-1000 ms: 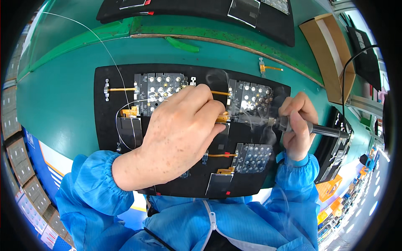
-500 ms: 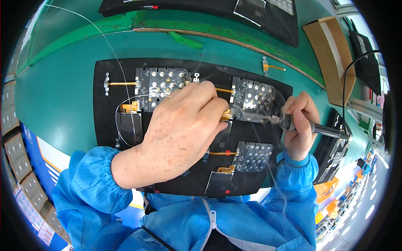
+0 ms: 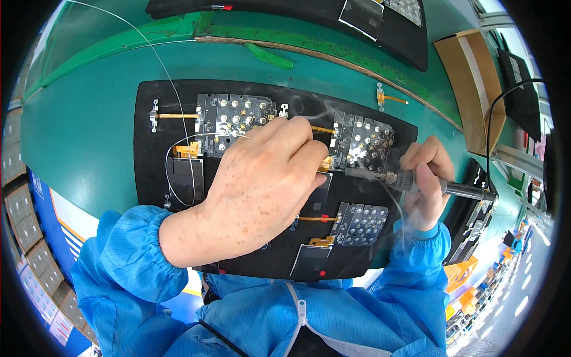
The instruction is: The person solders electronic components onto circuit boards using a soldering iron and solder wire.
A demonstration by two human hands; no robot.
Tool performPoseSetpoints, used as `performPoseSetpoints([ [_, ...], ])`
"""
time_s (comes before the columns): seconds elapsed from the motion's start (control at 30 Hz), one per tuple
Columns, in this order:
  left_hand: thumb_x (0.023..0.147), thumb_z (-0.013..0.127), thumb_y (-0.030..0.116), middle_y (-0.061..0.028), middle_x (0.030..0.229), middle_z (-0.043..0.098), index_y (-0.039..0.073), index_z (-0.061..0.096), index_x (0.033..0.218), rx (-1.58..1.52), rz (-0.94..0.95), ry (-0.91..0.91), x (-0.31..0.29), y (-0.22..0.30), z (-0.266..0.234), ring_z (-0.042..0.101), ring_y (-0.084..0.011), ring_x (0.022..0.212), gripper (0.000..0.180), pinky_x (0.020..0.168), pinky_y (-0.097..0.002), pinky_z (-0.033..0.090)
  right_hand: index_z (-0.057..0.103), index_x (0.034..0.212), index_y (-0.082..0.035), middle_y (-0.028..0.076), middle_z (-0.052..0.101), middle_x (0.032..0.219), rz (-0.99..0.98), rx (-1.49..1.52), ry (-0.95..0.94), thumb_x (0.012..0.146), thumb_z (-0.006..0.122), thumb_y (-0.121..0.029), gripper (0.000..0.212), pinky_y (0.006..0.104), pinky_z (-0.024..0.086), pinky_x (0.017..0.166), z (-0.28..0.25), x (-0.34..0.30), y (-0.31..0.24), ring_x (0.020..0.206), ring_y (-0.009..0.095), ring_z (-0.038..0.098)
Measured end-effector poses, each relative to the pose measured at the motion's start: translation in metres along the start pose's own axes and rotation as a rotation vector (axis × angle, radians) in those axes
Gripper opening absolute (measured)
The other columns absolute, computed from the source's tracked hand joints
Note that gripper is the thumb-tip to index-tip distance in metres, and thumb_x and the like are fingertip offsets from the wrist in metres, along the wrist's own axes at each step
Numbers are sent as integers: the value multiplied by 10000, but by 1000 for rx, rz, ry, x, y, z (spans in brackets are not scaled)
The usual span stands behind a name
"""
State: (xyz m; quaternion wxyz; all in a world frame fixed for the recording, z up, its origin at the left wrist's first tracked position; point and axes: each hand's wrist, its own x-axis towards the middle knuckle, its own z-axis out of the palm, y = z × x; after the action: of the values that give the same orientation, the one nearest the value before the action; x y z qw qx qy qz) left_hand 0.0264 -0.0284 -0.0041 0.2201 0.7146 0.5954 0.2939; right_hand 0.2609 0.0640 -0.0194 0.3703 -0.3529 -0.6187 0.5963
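A soldering iron (image 3: pixel 467 190) is gripped in my right hand (image 3: pixel 429 184), its tip pointing left to the lower edge of a black circuit board (image 3: pixel 370 140) with round silver contacts. Thin smoke drifts about it. My left hand (image 3: pixel 262 184) is closed in a pinch at that board's left side, near an orange flex connector (image 3: pixel 325 163). Thin solder wire (image 3: pixel 167 169) loops into this hand; its end is hidden behind the fingers. A second circuit board (image 3: pixel 241 113) lies partly under my left hand. Small dark screens (image 3: pixel 184 178) sit below the boards on a black foam mat (image 3: pixel 160 92).
Another board (image 3: pixel 360 225) with a screen (image 3: pixel 311 260) lies at the near right of the mat. A loose flex part (image 3: pixel 381 97) rests on the green table (image 3: pixel 77 149). Beyond a raised green ledge (image 3: pixel 321 58) is another black mat (image 3: pixel 285 22). An open cardboard box (image 3: pixel 473 89) stands far right.
The soldering iron and my right hand have shifted slightly left, bringing the tip closer to my left fingers. My left hand keeps its pinch. The smoke has drifted.
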Motion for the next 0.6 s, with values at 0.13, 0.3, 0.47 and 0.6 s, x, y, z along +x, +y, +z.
performPoseSetpoints([
  [0.13,686,774,64,-110,874,491,12,574,839,15,19,-15,1,1,0,560,-289,828,257,717,-400,491,460,787,-46,35,407,712,63,-51,-16,851,584,-268,262,270,253,606,-1,-2,-3,660,120,355],
  [0.3,719,764,6,-146,1010,543,11,612,1030,-77,-4,-27,-2,1,-10,573,-326,918,346,784,-384,491,498,818,-42,57,486,756,-43,38,97,869,590,-247,230,248,290,548,-11,-4,-1,629,98,388],
  [0.47,784,634,-86,-212,1176,488,-34,539,1081,-104,-46,45,-4,6,-30,546,-395,1027,316,878,-425,467,516,984,-63,14,465,778,-203,51,585,1008,534,-265,204,224,260,502,-67,-14,-16,572,57,325],
  [0.6,759,644,-114,-148,1094,559,2,625,920,17,28,138,-5,7,-36,549,-331,985,199,816,-399,468,547,1056,-38,10,511,801,-398,-418,858,971,629,-176,182,217,319,564,-107,-10,-12,635,49,402],
])
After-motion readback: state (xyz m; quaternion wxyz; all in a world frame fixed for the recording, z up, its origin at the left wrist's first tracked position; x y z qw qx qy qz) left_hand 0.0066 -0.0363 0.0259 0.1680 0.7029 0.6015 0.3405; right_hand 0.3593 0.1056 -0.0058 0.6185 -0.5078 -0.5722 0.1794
